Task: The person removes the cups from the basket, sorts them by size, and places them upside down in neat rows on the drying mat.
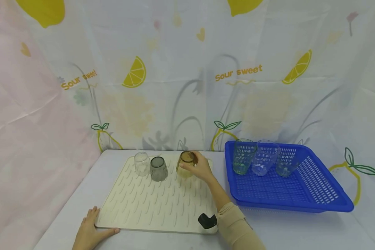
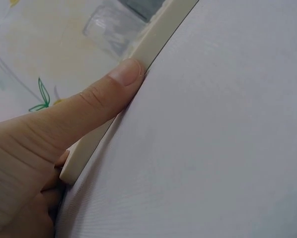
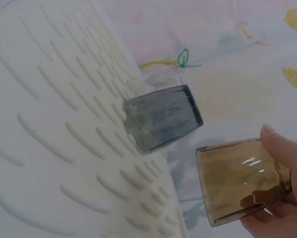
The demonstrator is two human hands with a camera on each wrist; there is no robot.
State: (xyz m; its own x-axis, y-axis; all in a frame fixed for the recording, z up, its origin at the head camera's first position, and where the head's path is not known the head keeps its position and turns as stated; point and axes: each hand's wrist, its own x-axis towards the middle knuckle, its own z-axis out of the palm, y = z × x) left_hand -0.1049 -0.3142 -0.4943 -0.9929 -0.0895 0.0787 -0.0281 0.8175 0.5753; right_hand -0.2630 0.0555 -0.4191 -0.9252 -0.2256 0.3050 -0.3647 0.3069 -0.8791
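My right hand (image 1: 201, 168) holds an amber glass (image 3: 238, 181), its wide mouth facing down and its narrow base up. In the right wrist view a gap shows between that glass and the cream ridged drying mat (image 1: 162, 208). To its left, a grey glass (image 1: 159, 170) stands upside down on the mat, with a clear glass (image 1: 142, 165) just beside it. At the mat's near left corner lies my left hand (image 1: 89, 231). Its thumb (image 2: 99, 96) presses the front edge, and the other fingers extend along the left side, partly hidden in the left wrist view.
A blue plastic basket (image 1: 278, 203) sits right of the mat. Along its back left part stand a greenish glass (image 1: 242, 161), a tall clear glass (image 1: 262, 163) and a shorter clear glass (image 1: 284, 168). A lemon-printed cloth (image 1: 181, 104) hangs behind the white-covered table (image 1: 72, 208).
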